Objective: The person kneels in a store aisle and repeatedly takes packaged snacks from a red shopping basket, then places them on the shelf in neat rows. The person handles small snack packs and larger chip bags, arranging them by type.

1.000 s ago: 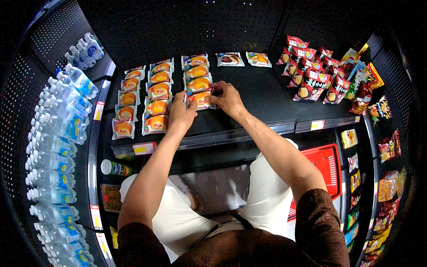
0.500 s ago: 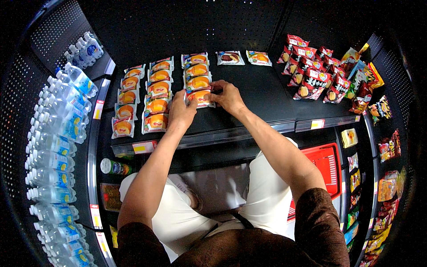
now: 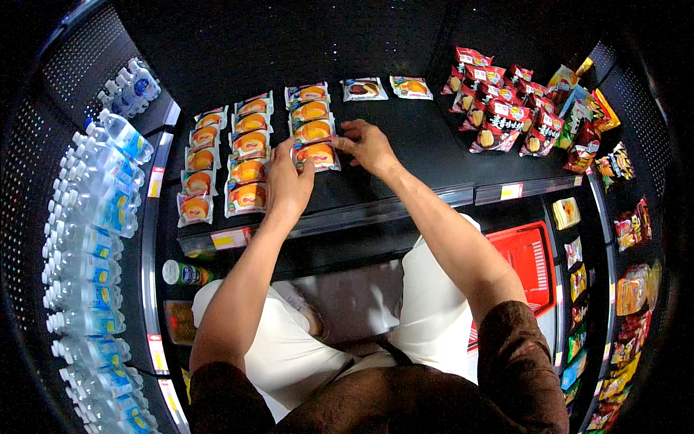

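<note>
A flat wrapped cake (image 3: 318, 155) with an orange-and-white wrapper lies at the front of the third row on the black shelf. My left hand (image 3: 289, 182) grips its left side, with the thumb over the front edge of the wrapper. At the packet's right edge is my right hand (image 3: 370, 148), its thumb touching the wrapper and its other fingers apart from the thumb. Behind that cake, matching packets (image 3: 313, 130) overlap in a line. Two more rows of wrapped cakes (image 3: 246, 197) lie to the left.
Two separate packets (image 3: 363, 89) lie at the back, and red snack bags (image 3: 499, 126) stand to the right. Water bottles (image 3: 97, 271) line the left side. A price rail (image 3: 405, 206) edges the shelf. Below right sits a red basket (image 3: 531, 260).
My right hand's fingers have loosened and spread away from the cake's right edge. The left hand stays at the packet's left side. The whole view has shifted slightly.
</note>
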Motion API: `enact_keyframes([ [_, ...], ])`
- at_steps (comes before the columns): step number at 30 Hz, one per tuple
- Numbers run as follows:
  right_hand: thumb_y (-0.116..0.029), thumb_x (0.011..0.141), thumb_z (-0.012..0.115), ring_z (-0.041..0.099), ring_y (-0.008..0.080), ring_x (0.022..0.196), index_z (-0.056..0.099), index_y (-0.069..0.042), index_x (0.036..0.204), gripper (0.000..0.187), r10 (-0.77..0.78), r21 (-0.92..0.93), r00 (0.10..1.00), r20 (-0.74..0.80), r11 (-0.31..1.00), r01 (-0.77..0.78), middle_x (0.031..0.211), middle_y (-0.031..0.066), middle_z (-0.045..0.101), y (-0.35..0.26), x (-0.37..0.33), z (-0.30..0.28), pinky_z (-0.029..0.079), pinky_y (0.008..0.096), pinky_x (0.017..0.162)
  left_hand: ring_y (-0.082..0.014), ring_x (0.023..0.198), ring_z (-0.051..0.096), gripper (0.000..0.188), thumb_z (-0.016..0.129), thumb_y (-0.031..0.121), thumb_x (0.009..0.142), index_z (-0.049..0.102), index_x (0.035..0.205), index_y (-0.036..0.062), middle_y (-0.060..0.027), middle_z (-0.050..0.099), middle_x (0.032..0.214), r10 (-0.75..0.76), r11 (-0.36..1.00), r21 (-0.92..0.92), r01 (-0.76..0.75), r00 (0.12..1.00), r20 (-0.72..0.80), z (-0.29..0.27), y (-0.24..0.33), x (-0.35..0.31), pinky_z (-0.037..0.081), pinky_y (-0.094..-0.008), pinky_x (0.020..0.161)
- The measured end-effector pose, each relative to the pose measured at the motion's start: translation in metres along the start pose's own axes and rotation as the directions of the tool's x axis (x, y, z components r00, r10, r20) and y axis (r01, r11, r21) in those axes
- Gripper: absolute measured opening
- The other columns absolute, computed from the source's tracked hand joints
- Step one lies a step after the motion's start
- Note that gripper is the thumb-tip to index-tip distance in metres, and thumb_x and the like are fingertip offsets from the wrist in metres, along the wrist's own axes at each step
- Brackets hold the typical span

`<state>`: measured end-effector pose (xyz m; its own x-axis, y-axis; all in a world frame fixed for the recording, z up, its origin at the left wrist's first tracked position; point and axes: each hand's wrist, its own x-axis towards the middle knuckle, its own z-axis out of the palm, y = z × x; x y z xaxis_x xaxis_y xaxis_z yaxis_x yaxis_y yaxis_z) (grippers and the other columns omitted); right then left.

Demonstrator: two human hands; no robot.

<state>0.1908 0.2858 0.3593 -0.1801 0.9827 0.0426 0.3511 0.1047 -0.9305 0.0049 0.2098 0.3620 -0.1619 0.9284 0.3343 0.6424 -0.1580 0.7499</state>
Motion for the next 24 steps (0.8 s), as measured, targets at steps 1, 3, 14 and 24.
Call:
enact_keyframes([
  [1,-0.026,0.085,0.078,0.068,0.0176,0.081,0.057,0.004,0.128,0.056,-0.009,0.031,1.000,-0.007,0.999,0.009,0.105,0.0171,0.070,-0.006,-0.002,-0.003,0.056,0.0291,0.058,-0.0404,0.111,0.059,0.039,0.065,0.017,0.090,0.056,0.124,-0.0002,-0.0247,0.059,0.117,0.037,0.999,0.015,-0.037,0.999,0.001,-0.006,0.011,-0.006,0.049,-0.0441,0.093],
  [3,-0.020,0.091,0.071,0.067,0.0172,0.082,0.057,0.004,0.127,0.045,-0.064,0.140,0.997,-0.032,0.988,0.068,0.107,0.0158,0.069,-0.015,-0.008,-0.017,0.058,0.0297,0.061,-0.0394,0.104,0.061,0.031,0.064,0.014,0.090,0.058,0.118,0.0025,-0.0215,0.060,0.112,0.129,0.991,-0.030,-0.127,0.987,0.099,-0.007,0.027,-0.018,0.051,-0.0440,0.088],
  [14,-0.018,0.100,0.059,0.065,0.0142,0.089,0.059,-0.001,0.128,0.032,-0.060,0.250,0.838,-0.542,0.941,0.229,0.112,0.0121,0.068,0.049,-0.178,-0.185,0.057,0.0262,0.068,-0.0331,0.115,0.055,0.039,0.069,0.011,0.083,0.063,0.120,0.0015,-0.0147,0.062,0.124,0.497,0.795,0.082,-0.602,0.722,0.482,0.015,0.068,-0.060,0.045,-0.0416,0.101],
  [24,-0.023,0.089,0.070,0.066,0.0182,0.079,0.063,-0.004,0.113,0.031,0.627,0.019,0.608,-0.488,0.704,-0.710,0.087,0.0099,0.069,0.322,-0.424,-0.240,0.052,0.0322,0.070,-0.0288,0.114,0.058,0.041,0.067,0.010,0.088,0.061,0.128,0.0042,-0.0116,0.061,0.124,0.296,0.799,0.262,-0.541,0.733,0.612,0.027,0.089,-0.069,0.049,-0.0398,0.098],
])
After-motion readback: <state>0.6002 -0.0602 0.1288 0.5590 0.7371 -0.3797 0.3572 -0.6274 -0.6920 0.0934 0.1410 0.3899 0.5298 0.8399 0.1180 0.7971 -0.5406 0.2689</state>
